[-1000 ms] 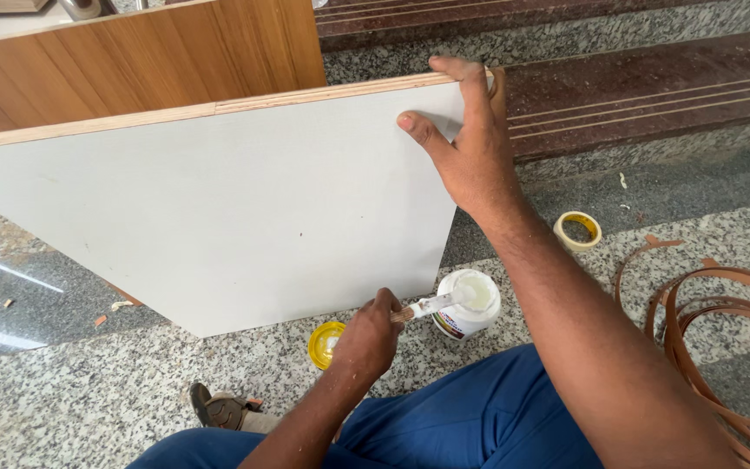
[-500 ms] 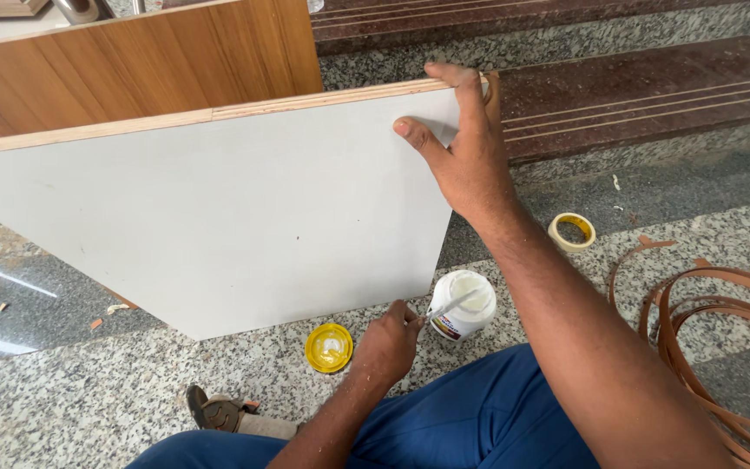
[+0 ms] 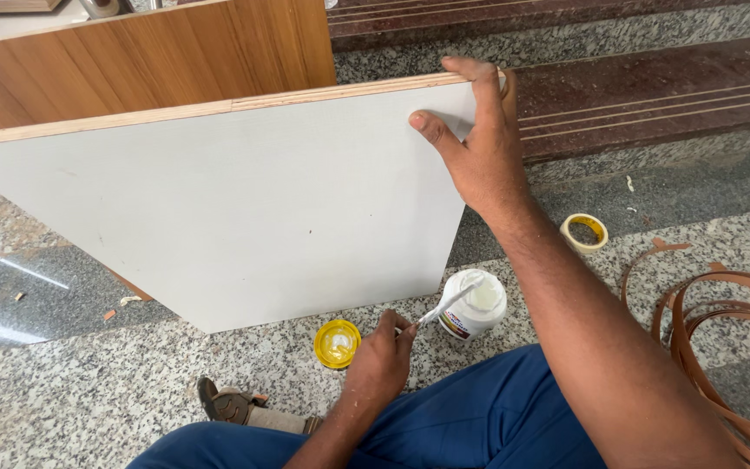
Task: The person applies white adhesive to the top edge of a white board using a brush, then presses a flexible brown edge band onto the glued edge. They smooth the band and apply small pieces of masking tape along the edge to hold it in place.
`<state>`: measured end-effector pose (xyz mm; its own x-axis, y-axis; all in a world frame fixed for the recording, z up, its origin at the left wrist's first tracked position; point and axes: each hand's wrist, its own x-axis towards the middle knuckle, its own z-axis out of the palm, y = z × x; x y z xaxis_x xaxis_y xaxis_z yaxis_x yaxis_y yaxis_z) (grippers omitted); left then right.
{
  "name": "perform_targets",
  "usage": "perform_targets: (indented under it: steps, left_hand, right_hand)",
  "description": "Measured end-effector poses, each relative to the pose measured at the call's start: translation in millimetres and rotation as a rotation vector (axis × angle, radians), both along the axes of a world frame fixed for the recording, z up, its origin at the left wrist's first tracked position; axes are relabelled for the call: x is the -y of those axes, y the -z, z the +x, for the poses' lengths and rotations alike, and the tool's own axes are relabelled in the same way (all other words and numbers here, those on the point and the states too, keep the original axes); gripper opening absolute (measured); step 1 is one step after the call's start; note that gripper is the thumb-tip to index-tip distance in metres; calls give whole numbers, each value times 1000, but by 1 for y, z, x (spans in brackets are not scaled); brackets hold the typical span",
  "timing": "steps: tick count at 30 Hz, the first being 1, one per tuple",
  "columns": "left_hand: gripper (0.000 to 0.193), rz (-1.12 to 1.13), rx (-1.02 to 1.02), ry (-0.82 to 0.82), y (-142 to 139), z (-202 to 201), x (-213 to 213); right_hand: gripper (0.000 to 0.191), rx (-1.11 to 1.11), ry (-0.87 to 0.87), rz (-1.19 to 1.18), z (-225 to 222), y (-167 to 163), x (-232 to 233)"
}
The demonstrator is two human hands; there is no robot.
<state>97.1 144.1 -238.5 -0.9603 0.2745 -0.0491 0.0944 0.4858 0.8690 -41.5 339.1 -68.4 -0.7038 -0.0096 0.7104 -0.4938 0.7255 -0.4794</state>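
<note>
A person in blue trousers is sitting on a speckled grey granite floor [image 3: 88,408], seen from above. The right hand [image 3: 475,143], in the upper middle of the frame, is gripping the top right corner of a large white laminated board [image 3: 236,208], fingers curled over its pale raw plywood edge and thumb pressing flat on the smooth white face. The board is standing on its lower edge, filling the left and centre of the frame, with its lower right corner resting just beside a small white tub [image 3: 475,304].

The left hand [image 3: 381,360], at lower centre, is closing around the handle of a thin white spatula [image 3: 446,306], whose tip is dipping into the open tub of whitish paste. The tub is round and plastic, sitting on the floor just right of the hand. Its round yellow lid [image 3: 337,344] is lying flat just to the left of the hand, near the board's lower edge.

Behind the white board, at upper left, a brown wood-grain panel [image 3: 141,74] is standing upright. Dark reddish stone steps [image 3: 653,78] are running across the upper right. A small roll of yellowish tape [image 3: 584,233] is lying on the floor at the right, and loose coils of brown edge banding [image 3: 722,330] are sprawling at the far right edge. A sandalled foot [image 3: 236,406] is showing at the lower left.
</note>
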Motion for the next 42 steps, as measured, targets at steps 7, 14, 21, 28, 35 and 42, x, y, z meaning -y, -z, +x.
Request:
perform_targets:
  steps: [7, 14, 21, 28, 35, 42]
  left_hand:
    - [19, -40, -187, 3, -9, 13, -9]
    - [16, -162, -389, -16, 2, 16, -9]
    - [38, -267, -514, 44, 15, 17, -4]
    - [41, -327, -324, 32, 31, 17, -18]
    - [41, -168, -586, -96, 53, 25, -21]
    - [22, 505, 283, -130, 65, 27, -29]
  right_hand:
    - [71, -6, -3, 6, 1, -1, -1]
    - [72, -7, -4, 16, 1, -1, -1]
    - [70, -24, -3, 30, 1, 0, -1]
    - [73, -2, 3, 15, -2, 2, -1]
    - [74, 14, -2, 1, -1, 2, -2]
    - [72, -21, -9, 50, -2, 1, -3]
